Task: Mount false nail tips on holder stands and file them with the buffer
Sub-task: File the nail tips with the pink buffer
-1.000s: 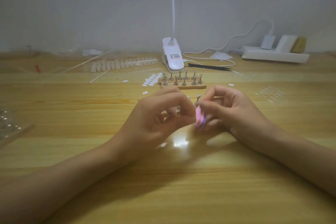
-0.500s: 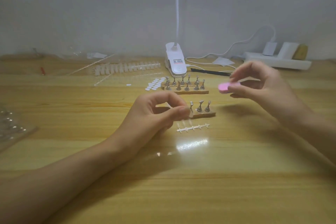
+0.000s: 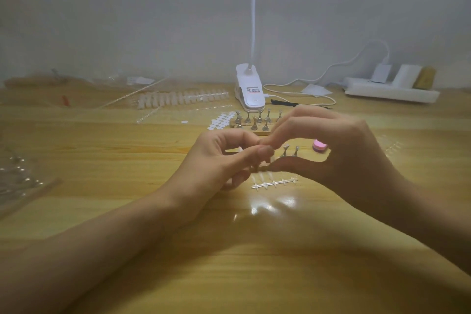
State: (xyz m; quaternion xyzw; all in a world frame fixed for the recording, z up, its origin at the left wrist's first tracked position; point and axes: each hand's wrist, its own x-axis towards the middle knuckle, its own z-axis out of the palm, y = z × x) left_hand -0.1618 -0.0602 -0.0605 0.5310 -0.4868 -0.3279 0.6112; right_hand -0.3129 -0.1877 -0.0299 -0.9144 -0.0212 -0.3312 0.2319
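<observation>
My left hand (image 3: 221,160) has curled fingers and pinches a small metal holder stand (image 3: 255,163) between thumb and forefinger; a pale nail tip (image 3: 239,150) shows inside the grip. My right hand (image 3: 341,153) meets it from the right, index fingertip above and thumb below the same stand. The pink buffer (image 3: 319,146) lies on the table behind my right hand, held by neither hand. Two more stands (image 3: 289,151) rise from a small wooden strip seen between my right index finger and thumb. A white sprue of nail tips (image 3: 274,183) lies just in front of my hands.
A wooden base with several stands (image 3: 254,122) sits behind my hands, white sticky dots (image 3: 222,119) to its left. Farther back are a row of nail tips (image 3: 178,97), a lamp clamp (image 3: 250,92), black tweezers (image 3: 288,103) and a power strip (image 3: 390,90). A plastic bag (image 3: 15,181) lies far left.
My right hand lifted the pink buffer away to the right, set it on the table, and came back to the stand. My left hand kept its grip in place.
</observation>
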